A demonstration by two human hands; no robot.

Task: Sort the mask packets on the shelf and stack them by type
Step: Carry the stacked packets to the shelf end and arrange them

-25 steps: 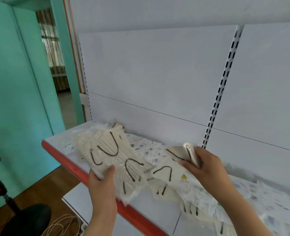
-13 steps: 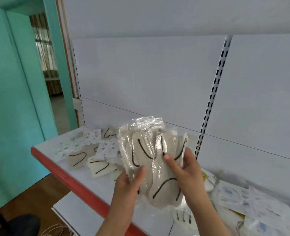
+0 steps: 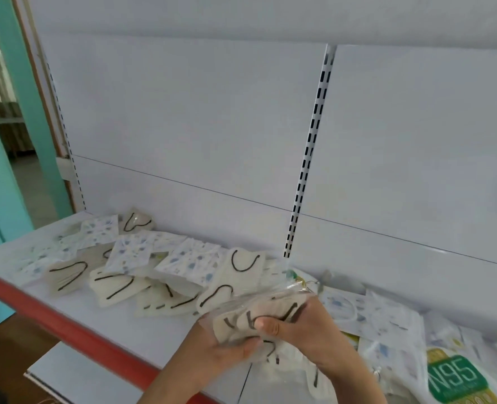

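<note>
A bundle of clear packets with beige masks and black ear loops point(image 3: 259, 309) sits low over the shelf, gripped from both sides. My left hand point(image 3: 218, 349) holds its lower left edge with the thumb on top. My right hand point(image 3: 297, 325) grips its right side, thumb pressed on the front. More beige mask packets point(image 3: 116, 284) lie scattered on the white shelf point(image 3: 130, 330), mixed with blue-patterned white packets point(image 3: 189, 262). At the right lie further patterned packets point(image 3: 387, 313) and a green N95 packet point(image 3: 457, 377).
The shelf has a red front lip point(image 3: 66, 322) and a white back panel with a slotted upright point(image 3: 308, 158). A lower white shelf point(image 3: 75, 383) juts out beneath. A teal wall and doorway point(image 3: 5, 141) stand at the left.
The bundle has come down from upright at chest height to low over the shelf, tilted flat. Both hands came down with it, and the view has panned right.
</note>
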